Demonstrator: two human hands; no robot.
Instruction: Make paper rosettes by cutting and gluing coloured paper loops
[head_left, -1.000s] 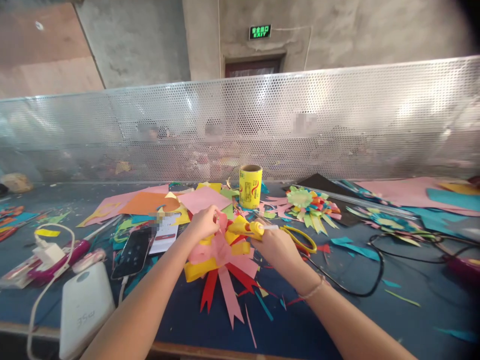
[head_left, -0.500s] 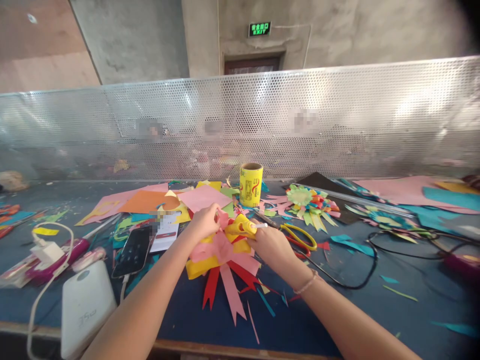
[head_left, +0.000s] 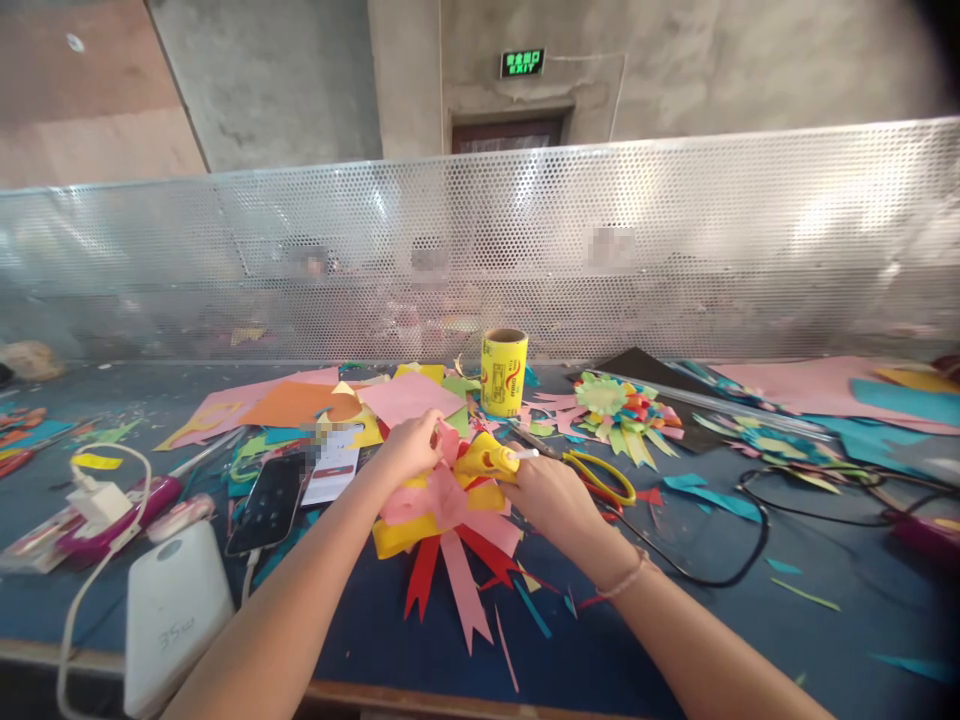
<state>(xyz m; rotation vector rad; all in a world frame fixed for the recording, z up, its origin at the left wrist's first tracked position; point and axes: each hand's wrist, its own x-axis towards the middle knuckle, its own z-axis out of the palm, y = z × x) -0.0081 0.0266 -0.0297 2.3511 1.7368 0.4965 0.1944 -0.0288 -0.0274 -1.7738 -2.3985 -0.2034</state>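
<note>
A paper flower (head_left: 442, 530) of pink, red and yellow strips lies on the dark blue table (head_left: 675, 620) in front of me. My left hand (head_left: 409, 447) pinches a pink strip at the flower's top. My right hand (head_left: 551, 495) is closed around a yellow glue gun (head_left: 491, 460), whose white glue stick points right. The gun's nozzle touches the flower close to the fingers of my left hand.
Yellow scissors (head_left: 600, 475) lie right of my right hand. A yellow tape roll (head_left: 503, 372) stands behind. A finished paper flower (head_left: 619, 400), a phone (head_left: 268, 503), a white power bank (head_left: 174, 610), black cable (head_left: 720, 560) and paper scraps surround me. A perforated metal screen (head_left: 675, 240) closes the far edge.
The hands stay almost still on the flower; the glue gun has shifted only slightly. The view has wobbled a little.
</note>
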